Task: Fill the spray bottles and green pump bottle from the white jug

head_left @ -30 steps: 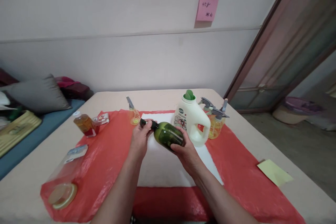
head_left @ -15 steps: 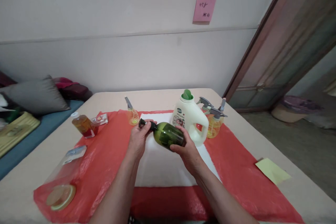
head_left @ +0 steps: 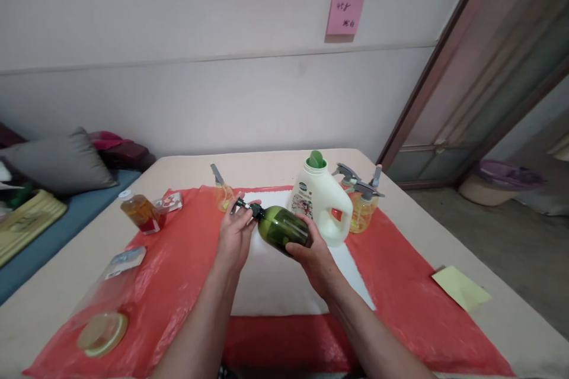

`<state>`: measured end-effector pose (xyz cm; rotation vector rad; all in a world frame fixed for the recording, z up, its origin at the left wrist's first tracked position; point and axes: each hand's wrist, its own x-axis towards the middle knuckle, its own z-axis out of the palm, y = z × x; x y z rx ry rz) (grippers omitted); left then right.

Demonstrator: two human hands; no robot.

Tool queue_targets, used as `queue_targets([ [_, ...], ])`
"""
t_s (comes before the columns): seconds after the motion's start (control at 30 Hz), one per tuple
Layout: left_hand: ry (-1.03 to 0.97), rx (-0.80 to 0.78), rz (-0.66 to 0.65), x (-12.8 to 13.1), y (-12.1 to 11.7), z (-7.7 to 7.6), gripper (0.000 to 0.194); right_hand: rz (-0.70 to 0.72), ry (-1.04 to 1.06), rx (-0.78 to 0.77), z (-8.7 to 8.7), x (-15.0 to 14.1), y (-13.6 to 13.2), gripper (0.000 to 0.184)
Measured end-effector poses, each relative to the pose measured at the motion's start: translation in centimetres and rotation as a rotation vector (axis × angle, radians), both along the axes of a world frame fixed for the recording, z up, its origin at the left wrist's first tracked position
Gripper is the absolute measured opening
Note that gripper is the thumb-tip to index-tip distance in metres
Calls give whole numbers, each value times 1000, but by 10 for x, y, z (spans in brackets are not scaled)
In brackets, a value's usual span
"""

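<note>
A dark green pump bottle is held tilted above the white sheet, its black pump head pointing left. My right hand is wrapped round the bottle's body from below. My left hand is closed on the black pump head at the neck. Just behind the bottle stands a white detergent jug with a green cap.
A red plastic sheet covers the beige table. On it: a small spray bottle, two amber spray bottles, an amber bottle lying down, a clear jar on its side. A yellow note lies at the right.
The pump head has turned in my left hand, its spout now showing at the upper left. The bottle has risen slightly. The camera has shifted a little.
</note>
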<state>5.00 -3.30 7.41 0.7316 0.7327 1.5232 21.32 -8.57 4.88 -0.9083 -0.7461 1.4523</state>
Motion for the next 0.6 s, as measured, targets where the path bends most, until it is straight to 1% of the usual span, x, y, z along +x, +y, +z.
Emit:
queue_targets([
  [0.07,-22,-2,-27,0,0,0,45,7,9,-2,1,0,0,83],
  [0.17,-2,7,12,1,2,-3,41,16,4,-15,1,-1,-1,82],
  [0.27,31,47,73,-1,3,-4,44,-1,-19,-14,1,-3,-1,82],
  [0.37,50,102,117,-3,4,-2,48,-13,-46,12,1,-3,0,83],
  [0.47,55,120,134,-3,4,0,52,-19,-53,22,0,-3,0,85],
  [0.6,24,111,130,2,3,-1,52,-38,-41,12,0,-2,0,85],
])
